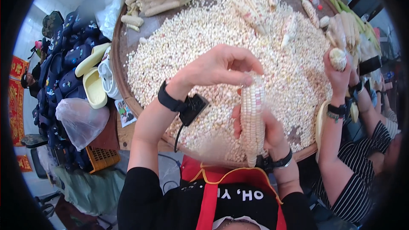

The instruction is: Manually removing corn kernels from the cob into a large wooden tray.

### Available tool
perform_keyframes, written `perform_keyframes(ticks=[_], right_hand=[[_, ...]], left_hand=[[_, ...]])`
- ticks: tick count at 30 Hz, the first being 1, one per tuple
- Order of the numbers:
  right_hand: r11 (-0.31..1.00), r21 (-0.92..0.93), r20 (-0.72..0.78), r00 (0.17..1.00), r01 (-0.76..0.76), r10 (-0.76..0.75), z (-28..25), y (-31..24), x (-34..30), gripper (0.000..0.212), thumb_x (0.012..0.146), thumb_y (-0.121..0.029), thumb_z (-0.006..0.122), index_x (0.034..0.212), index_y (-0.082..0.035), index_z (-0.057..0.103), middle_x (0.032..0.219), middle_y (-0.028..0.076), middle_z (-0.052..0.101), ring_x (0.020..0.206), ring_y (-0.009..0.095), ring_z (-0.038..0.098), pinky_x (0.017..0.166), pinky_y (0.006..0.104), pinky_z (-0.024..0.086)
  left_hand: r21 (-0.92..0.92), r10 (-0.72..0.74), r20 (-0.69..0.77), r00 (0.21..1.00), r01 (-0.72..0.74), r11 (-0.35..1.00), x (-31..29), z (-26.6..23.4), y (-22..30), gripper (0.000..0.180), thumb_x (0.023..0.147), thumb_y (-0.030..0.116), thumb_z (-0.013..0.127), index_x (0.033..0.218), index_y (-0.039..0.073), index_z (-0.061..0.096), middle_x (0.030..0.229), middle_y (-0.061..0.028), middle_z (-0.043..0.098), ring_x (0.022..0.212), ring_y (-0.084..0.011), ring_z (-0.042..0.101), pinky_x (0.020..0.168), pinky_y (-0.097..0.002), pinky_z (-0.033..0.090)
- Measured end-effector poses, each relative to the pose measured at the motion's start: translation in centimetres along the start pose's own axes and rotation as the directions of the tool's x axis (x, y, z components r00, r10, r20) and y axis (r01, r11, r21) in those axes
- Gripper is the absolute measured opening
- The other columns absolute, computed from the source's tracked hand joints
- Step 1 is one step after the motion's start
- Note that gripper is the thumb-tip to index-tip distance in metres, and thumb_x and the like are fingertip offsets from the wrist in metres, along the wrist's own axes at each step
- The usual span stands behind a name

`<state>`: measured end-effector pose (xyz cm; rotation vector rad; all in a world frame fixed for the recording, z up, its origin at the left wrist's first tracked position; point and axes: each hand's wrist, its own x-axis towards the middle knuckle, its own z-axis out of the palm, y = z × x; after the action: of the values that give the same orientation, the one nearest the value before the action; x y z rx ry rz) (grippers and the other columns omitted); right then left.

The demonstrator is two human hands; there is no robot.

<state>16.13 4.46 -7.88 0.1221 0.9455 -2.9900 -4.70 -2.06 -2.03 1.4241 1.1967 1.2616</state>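
An ear of corn (253, 119) with pale kernels and a few pink ones stands nearly upright in front of my chest. My right hand (272, 128) is wrapped round its lower half from behind. At its top end, my left hand (226, 66) has thumb and fingertips pinched on the ear; whether a loose kernel is between them is too small to tell. Under both hands spreads a thick layer of loose corn kernels (179, 66) on a large round brown tray (117, 66).
Stripped cobs (159, 6) lie at the tray's far left, partly under clear plastic. Several ears (251, 15) rest on the kernels farther back. To the right, a co-worker's hand (339, 74) holds another ear. Dark clogs (70, 55) and yellow slippers (94, 87) hang on the left.
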Motion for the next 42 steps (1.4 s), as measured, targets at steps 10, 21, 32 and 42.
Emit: perform_keyframes(ticks=[10,21,32,42], right_hand=[[0.814,-0.569,-0.322,0.877,0.120,-0.355,1.8,0.5,1.2,0.056,0.079,-0.003,0.059,0.126,-0.002,0.028,0.106,0.007,0.049,0.082,0.011,0.052,0.064,0.0236,0.047],[0.507,-0.840,-0.140,0.828,0.190,-0.542,0.8,-2.5,0.1,0.048,0.077,-0.006,0.062,0.121,0.005,0.045,0.109,0.011,0.056,0.096,0.014,0.054,0.083,0.0267,0.043],[0.522,-0.828,-0.151,0.815,0.204,-0.559,1.2,-2.6,-0.4,0.047,0.079,-0.007,0.061,0.121,0.005,0.046,0.108,0.011,0.057,0.096,0.014,0.054,0.084,0.0267,0.043],[0.353,-0.920,-0.093,0.782,0.169,-0.616,0.6,-2.8,-0.5,0.046,0.074,-0.008,0.066,0.116,0.003,0.052,0.103,0.011,0.059,0.092,0.016,0.056,0.082,0.0279,0.044]], left_hand=[[0.023,-0.036,-0.235,0.971,0.043,0.999,-1.3,-1.3,1.3,0.017,0.079,0.008,0.062,0.094,0.002,0.062,0.083,-0.0005,0.060,0.075,-0.0054,0.054,0.065,-0.0200,0.043],[0.417,0.089,-0.111,0.990,-0.035,0.908,-2.5,-1.5,4.2,0.022,0.073,0.008,0.067,0.094,0.005,0.063,0.074,0.0019,0.046,0.066,-0.0060,0.042,0.057,-0.0192,0.037],[0.444,0.129,-0.171,0.977,-0.040,0.895,-1.7,-0.6,4.0,0.019,0.073,0.007,0.065,0.092,0.004,0.063,0.080,-0.0003,0.053,0.067,-0.0072,0.048,0.056,-0.0195,0.040],[0.454,0.065,-0.123,0.990,-0.002,0.891,-2.1,-0.7,4.4,0.018,0.075,0.002,0.062,0.093,0.004,0.062,0.082,-0.0004,0.053,0.075,-0.0059,0.052,0.062,-0.0197,0.045]])
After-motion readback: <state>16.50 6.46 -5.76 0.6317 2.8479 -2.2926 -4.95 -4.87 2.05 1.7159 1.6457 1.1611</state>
